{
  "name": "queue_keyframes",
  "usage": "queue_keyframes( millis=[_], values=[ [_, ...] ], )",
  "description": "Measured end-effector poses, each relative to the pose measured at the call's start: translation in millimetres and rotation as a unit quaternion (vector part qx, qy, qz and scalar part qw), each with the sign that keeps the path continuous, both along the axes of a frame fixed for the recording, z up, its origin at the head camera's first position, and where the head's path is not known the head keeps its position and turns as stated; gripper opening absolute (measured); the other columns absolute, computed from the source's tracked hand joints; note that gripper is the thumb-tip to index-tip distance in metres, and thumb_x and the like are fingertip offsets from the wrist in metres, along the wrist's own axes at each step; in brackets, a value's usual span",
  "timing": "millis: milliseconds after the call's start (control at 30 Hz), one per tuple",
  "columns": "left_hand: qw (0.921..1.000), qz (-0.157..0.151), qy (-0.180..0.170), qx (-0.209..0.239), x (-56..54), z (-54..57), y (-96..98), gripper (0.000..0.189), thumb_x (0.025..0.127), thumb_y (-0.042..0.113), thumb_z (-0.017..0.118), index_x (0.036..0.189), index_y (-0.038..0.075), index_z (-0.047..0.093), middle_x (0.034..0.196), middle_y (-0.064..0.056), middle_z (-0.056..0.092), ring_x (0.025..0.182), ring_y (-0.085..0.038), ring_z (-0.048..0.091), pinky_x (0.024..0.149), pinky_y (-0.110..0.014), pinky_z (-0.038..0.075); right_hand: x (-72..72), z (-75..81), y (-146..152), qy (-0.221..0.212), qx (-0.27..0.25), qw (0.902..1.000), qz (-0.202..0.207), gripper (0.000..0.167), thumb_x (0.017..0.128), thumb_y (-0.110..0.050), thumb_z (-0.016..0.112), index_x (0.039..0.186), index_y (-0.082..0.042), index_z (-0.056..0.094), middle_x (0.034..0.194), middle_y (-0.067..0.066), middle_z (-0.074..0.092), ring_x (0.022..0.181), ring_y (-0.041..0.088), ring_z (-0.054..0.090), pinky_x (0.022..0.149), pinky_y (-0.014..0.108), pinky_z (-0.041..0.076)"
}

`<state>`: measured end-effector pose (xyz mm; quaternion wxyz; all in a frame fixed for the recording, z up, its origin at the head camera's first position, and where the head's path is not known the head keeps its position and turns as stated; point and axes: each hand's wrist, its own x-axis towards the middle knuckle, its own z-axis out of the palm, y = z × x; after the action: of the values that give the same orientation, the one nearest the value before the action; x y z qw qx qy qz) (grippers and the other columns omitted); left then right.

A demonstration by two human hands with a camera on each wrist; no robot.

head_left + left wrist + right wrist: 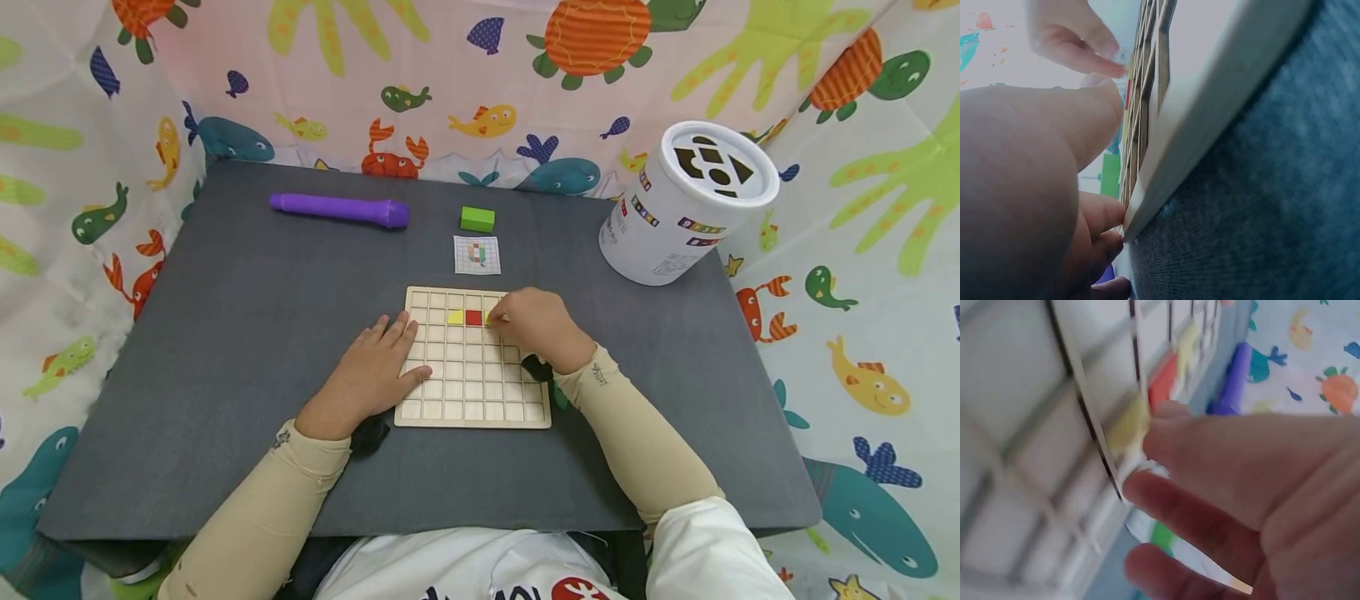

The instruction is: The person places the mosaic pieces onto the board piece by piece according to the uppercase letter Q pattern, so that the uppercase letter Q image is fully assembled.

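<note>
A square wooden grid board [472,423] lies on the table before the person. The left hand [369,371] rests along its left edge, fingers extended and thumb over the lower cells. In the upper part of the grid sit a yellow tile [455,317] and a red tile [474,317] side by side. Just right of the red one, the right hand [536,325] has its fingertips at a second yellow tile [1127,428], thumb against it and the tile at its cell. The hand partly hides this tile in the head view.
Beyond the board lie a patterned grid card [477,255] and a green block [477,219]. A purple marker-like stick [339,210] is at the back left. At the back right stands a white tub [667,217] with shaped holes in its lid. Printed cloth surrounds the table [247,333].
</note>
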<state>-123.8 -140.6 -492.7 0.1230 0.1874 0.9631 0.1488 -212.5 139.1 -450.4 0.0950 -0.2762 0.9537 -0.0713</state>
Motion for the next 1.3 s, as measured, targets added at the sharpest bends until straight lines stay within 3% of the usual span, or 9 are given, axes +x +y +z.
queue_keyframes(
  millis=[67, 200, 333, 467, 600, 733, 1000, 1167, 1300],
  values=[
    [1.0000, 0.000, 0.001, 0.003, -0.2, 0.2, 0.2, 0.086, 0.109, 0.054, 0.056, 0.168, -0.001, 0.026, 0.175, -0.021, 0.019, 0.159, -0.047, 0.018, 0.127, -0.060, 0.019, 3.9, 14.4, 7, -0.008, 0.008, 0.9999, -0.005, 0.027, 0.103, -0.027, 0.075, 0.129, -0.020, 0.081, 0.130, 0.002, 0.074, 0.116, 0.023, 0.070, 0.084, 0.044, 0.062],
    [1.0000, -0.003, -0.001, 0.005, -0.2, 0.5, 0.7, 0.086, 0.109, 0.054, 0.056, 0.168, -0.001, 0.026, 0.175, -0.020, 0.018, 0.159, -0.047, 0.018, 0.127, -0.060, 0.019, 16.0, 43.2, 34, -0.022, -0.036, 0.9974, -0.059, 0.035, 0.106, -0.031, 0.070, 0.138, -0.018, 0.075, 0.133, 0.005, 0.071, 0.107, 0.024, 0.067, 0.082, 0.046, 0.058],
    [1.0000, 0.004, -0.007, 0.004, 0.1, 2.9, 0.2, 0.087, 0.108, 0.054, 0.056, 0.168, -0.002, 0.026, 0.175, -0.021, 0.018, 0.159, -0.047, 0.016, 0.127, -0.060, 0.018, 27.6, 53.0, 66, -0.034, -0.055, 0.9924, -0.105, 0.034, 0.105, -0.030, 0.070, 0.137, -0.017, 0.076, 0.127, 0.004, 0.073, 0.101, 0.024, 0.066, 0.079, 0.046, 0.056],
    [0.9999, 0.008, -0.009, -0.001, 0.1, 4.5, 0.6, 0.087, 0.109, 0.054, 0.056, 0.168, -0.002, 0.025, 0.175, -0.021, 0.018, 0.159, -0.047, 0.015, 0.127, -0.060, 0.017, 40.7, 33.1, 93, -0.048, -0.040, 0.9912, -0.116, 0.030, 0.102, -0.023, 0.074, 0.131, -0.015, 0.079, 0.124, 0.006, 0.074, 0.101, 0.025, 0.068, 0.078, 0.047, 0.057],
    [0.9999, 0.005, -0.009, -0.003, -0.3, 2.5, 0.6, 0.086, 0.109, 0.053, 0.055, 0.168, -0.002, 0.025, 0.175, -0.021, 0.017, 0.159, -0.047, 0.015, 0.127, -0.060, 0.017, 56.9, 3.5, 105, -0.047, -0.033, 0.9943, -0.090, 0.023, 0.099, -0.017, 0.077, 0.121, -0.017, 0.084, 0.116, 0.002, 0.076, 0.097, 0.023, 0.070, 0.079, 0.046, 0.059],
    [1.0000, 0.001, -0.006, -0.004, -0.3, 1.1, 1.5, 0.086, 0.110, 0.054, 0.054, 0.168, -0.002, 0.025, 0.175, -0.021, 0.017, 0.159, -0.047, 0.015, 0.127, -0.060, 0.016, 69.0, -14.0, 108, -0.019, -0.048, 0.9965, -0.066, 0.017, 0.095, -0.015, 0.083, 0.112, -0.019, 0.086, 0.110, -0.002, 0.075, 0.097, 0.021, 0.072, 0.081, 0.045, 0.061],
    [0.9999, 0.005, -0.011, 0.004, -0.5, -1.5, 1.4, 0.086, 0.109, 0.054, 0.054, 0.169, -0.001, 0.023, 0.176, -0.019, 0.015, 0.160, -0.047, 0.014, 0.128, -0.061, 0.015, 71.1, -20.5, 109, 0.037, -0.043, 0.9973, -0.047, 0.023, 0.093, -0.003, 0.082, 0.111, -0.017, 0.086, 0.110, 0.002, 0.074, 0.099, 0.027, 0.069, 0.080, 0.046, 0.060],
    [0.9999, 0.005, -0.012, 0.003, -0.6, -2.1, 1.2, 0.086, 0.110, 0.054, 0.053, 0.169, 0.000, 0.024, 0.176, -0.020, 0.015, 0.160, -0.046, 0.013, 0.128, -0.060, 0.015, 67.8, -21.1, 108, 0.047, -0.041, 0.9969, -0.048, 0.025, 0.094, -0.004, 0.082, 0.117, -0.014, 0.084, 0.117, 0.007, 0.075, 0.106, 0.035, 0.067, 0.085, 0.051, 0.059],
    [0.9999, 0.007, -0.009, 0.005, -0.4, -1.2, 1.0, 0.086, 0.109, 0.054, 0.055, 0.168, -0.001, 0.025, 0.176, -0.020, 0.016, 0.160, -0.047, 0.014, 0.128, -0.060, 0.015, 63.7, -22.8, 106, 0.052, -0.051, 0.9957, -0.056, 0.026, 0.093, -0.004, 0.082, 0.117, -0.014, 0.084, 0.115, 0.004, 0.077, 0.104, 0.032, 0.070, 0.085, 0.050, 0.060]
  ],
)
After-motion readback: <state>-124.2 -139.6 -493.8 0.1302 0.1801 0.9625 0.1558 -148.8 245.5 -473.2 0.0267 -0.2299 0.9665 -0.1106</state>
